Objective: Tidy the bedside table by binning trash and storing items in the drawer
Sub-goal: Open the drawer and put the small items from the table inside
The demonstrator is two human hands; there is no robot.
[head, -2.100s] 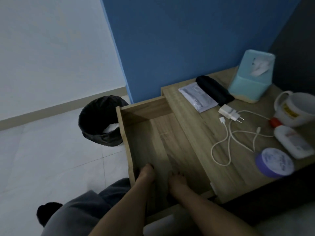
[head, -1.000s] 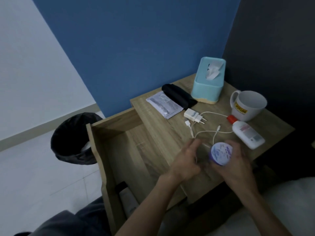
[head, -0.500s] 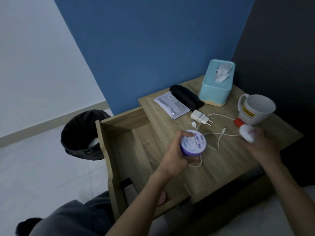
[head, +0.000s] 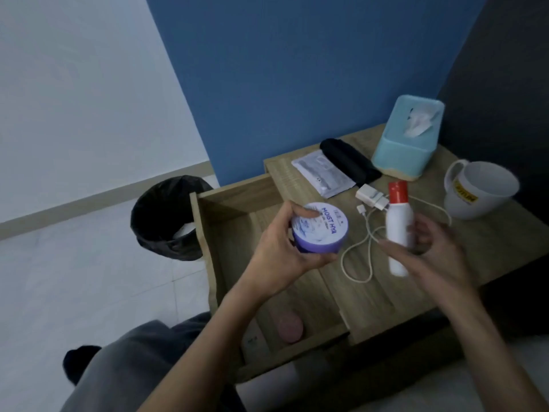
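At the bottom left of the frame is a grey trouser leg (head: 124, 376). Just above it the drawer (head: 205, 251) stands pulled open, and two things lie at its near end: a pinkish round thing (head: 290, 327) and a white item (head: 252, 337) too dim to make out.

Over the drawer, at centre frame, the left hand (head: 279, 257) grips one purple jar (head: 319, 230), its fingers curled under the base and the thumb on the white lid. To its right, the right hand (head: 430, 251) holds one white bottle (head: 398, 224) with a red cap upright above the surface (head: 490, 242). Its fingers wrap round the lower half, and the hand is blurred.

Under and behind the bottle lie one white cable (head: 356, 257), looped, and one charger plug (head: 371, 197), both partly hidden by the bottle.

Further back, along the blue wall, are one flat packet (head: 322, 173), one black pouch (head: 347, 162) touching it, and one pale blue tissue box (head: 407, 144). One white mug (head: 481, 191) is at the right edge.

On the floor at centre left, beside the drawer, stands one bin (head: 166, 218) lined with a black bag, with something white inside.
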